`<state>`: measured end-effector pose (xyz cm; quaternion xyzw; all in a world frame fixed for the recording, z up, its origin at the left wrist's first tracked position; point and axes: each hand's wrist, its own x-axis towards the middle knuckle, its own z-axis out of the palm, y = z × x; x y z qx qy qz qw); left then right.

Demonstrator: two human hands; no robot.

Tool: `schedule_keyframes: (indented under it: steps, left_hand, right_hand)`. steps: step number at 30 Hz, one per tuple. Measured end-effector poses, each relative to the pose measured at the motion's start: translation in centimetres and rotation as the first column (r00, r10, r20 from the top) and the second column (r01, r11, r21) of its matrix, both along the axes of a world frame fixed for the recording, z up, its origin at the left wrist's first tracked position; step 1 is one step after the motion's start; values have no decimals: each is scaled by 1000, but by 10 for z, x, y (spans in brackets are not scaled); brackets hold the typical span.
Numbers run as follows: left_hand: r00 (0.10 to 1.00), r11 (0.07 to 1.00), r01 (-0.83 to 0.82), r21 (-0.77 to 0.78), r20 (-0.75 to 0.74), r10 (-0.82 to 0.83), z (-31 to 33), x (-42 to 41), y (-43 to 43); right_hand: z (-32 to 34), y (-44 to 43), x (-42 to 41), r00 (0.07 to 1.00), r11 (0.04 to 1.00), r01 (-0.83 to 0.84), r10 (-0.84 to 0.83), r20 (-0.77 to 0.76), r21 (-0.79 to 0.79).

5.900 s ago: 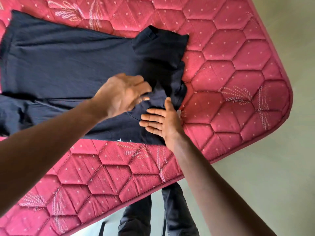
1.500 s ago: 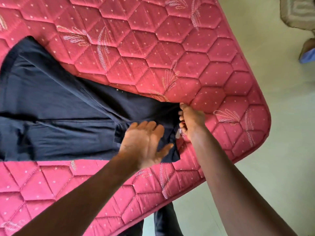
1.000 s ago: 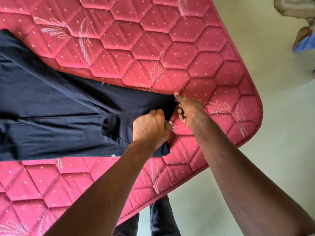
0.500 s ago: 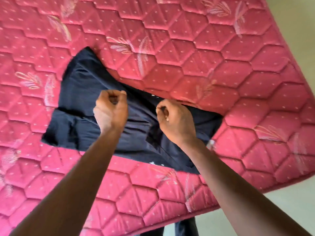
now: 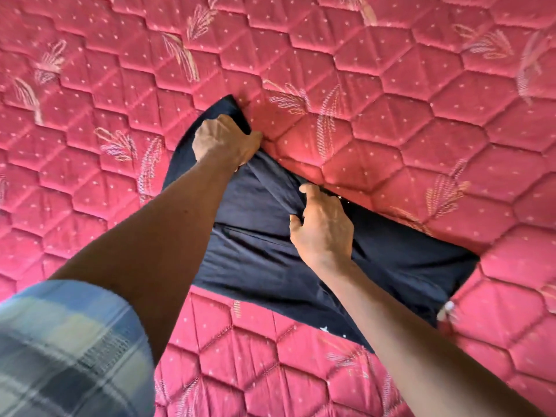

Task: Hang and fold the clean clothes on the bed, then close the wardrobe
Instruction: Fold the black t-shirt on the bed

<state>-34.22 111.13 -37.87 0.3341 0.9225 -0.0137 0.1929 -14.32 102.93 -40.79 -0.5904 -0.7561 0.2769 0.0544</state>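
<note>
- The bed's mattress [image 5: 421, 115] fills the whole view: red-pink cloth quilted into puffy hexagons, speckled with pale dots and stitched with pale feathery sprigs.
- A dark navy garment [image 5: 264, 266] lies on it, slanting from its far left tip down to its near right corner. It is folded into a rough oblong, a thin soft cloth with layered flaps and shallow creases.
- The left hand [image 5: 224, 141] clutches the far tip, fingers curled tight into the cloth, which bunches beneath the knuckles.
- The right hand [image 5: 323, 230] sits mid-garment, fingers curled and pinching a raised ridge of cloth that runs up toward the left hand.
- A small white tag [image 5: 448, 308] peeks out at the near right corner.
- A blurred plaid sleeve [image 5: 66, 350] and both bare forearms cover part of the garment's near side.
</note>
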Motion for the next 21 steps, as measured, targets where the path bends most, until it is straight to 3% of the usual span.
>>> schedule_keyframes:
  steps: [2,4,5,7,8,10,12,17,19,21]
  left_hand:
    - [998,996,-64,67,34,62,-1,-8,2]
    - [946,937,-293,189,203,255,-2,-19,-4]
    - [859,847,-469,249,349,374,-3,-26,-11]
    - [536,563,-798,214,679,502,-12,-36,-28]
    - [364,442,-886,142,803,472,-18,-42,-37]
    - [189,335,-941,51,899,395,-24,-49,-48]
    - [151,312,-950,32,920,363,-29,-57,-50]
    - [296,262,-946,192,841,453,-31,-75,-48]
    - [275,240,-953,185,860,430,-32,-87,-57]
    - [253,284,-948,142,879,404,-34,-96,-68]
  right_hand:
    - [-1,-2,-3,1000,1000,24,-24,-17,12]
    - [0,-5,-7,997,996,71,-70,-28,59]
    - [0,-6,-9,996,994,86,-84,-33,68]
    - [-2,-7,-11,998,994,63,-61,-23,85]
    - [-3,-7,-13,999,994,34,-34,-9,101]
    - [-4,-7,-12,1000,988,-16,12,28,152]
    - [-5,-8,-9,995,975,-81,68,68,207]
    - [-5,-12,1,958,921,-286,266,106,264]
    - [-3,-11,5,947,922,-311,279,162,231]
    - [-2,-9,9,945,934,-300,263,195,193]
